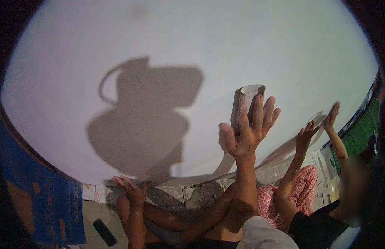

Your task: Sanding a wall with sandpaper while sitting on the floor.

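My right hand (pixel 245 137) is raised before the white wall (pixel 289 56), back towards me and fingers spread. Whether its palm touches the surface I cannot tell. A pale patch with dark edges (pixel 252 90) shows behind the index and middle fingers; it may be partly shadow, and I cannot tell what it is. My left hand (pixel 131 190) is lower, near the wall's foot, with fingers apart and nothing visible in it. Left of my right hand, the shadow of a head and shoulders (pixel 145 124) falls large across the wall.
At the right sits another person in pink patterned trousers (pixel 306 183), both hands (pixel 317 124) raised at the wall. Pale blocks (pixel 167 193) line the wall's foot. A dark phone-like object (pixel 104 232) lies on the floor beside a blue printed Denpoo carton (pixel 55 205). Something green (pixel 362 130) borders the right.
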Action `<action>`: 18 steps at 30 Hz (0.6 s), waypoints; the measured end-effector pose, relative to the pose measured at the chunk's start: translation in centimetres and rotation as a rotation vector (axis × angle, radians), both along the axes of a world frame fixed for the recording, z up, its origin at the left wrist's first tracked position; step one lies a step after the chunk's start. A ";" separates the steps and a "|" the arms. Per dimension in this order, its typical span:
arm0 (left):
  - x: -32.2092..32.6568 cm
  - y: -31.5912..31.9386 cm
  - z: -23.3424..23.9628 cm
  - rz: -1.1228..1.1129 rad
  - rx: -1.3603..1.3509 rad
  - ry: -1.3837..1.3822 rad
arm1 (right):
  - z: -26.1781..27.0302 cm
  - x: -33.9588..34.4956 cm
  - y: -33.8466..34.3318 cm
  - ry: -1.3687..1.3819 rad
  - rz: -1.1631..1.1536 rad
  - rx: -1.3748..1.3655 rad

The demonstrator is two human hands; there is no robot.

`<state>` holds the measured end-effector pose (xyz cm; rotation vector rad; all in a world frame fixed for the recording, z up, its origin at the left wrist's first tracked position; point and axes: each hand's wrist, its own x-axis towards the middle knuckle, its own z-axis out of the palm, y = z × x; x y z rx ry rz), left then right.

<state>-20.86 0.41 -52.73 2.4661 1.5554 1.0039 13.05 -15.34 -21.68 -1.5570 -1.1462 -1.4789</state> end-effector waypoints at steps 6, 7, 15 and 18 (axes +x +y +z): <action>0.3 -0.2 1.0 0.019 -0.003 0.013 | 0.1 -0.3 0.6 0.020 0.083 0.092; 0.2 -0.2 0.9 0.011 -0.003 -0.001 | 0.2 -0.4 0.6 0.019 0.080 0.090; 0.3 -0.3 0.2 -0.012 -0.008 -0.031 | -0.5 0.1 0.9 0.030 0.119 0.072; 0.5 -0.2 -1.2 0.125 -0.042 0.076 | -0.2 -0.2 0.4 0.033 0.130 0.039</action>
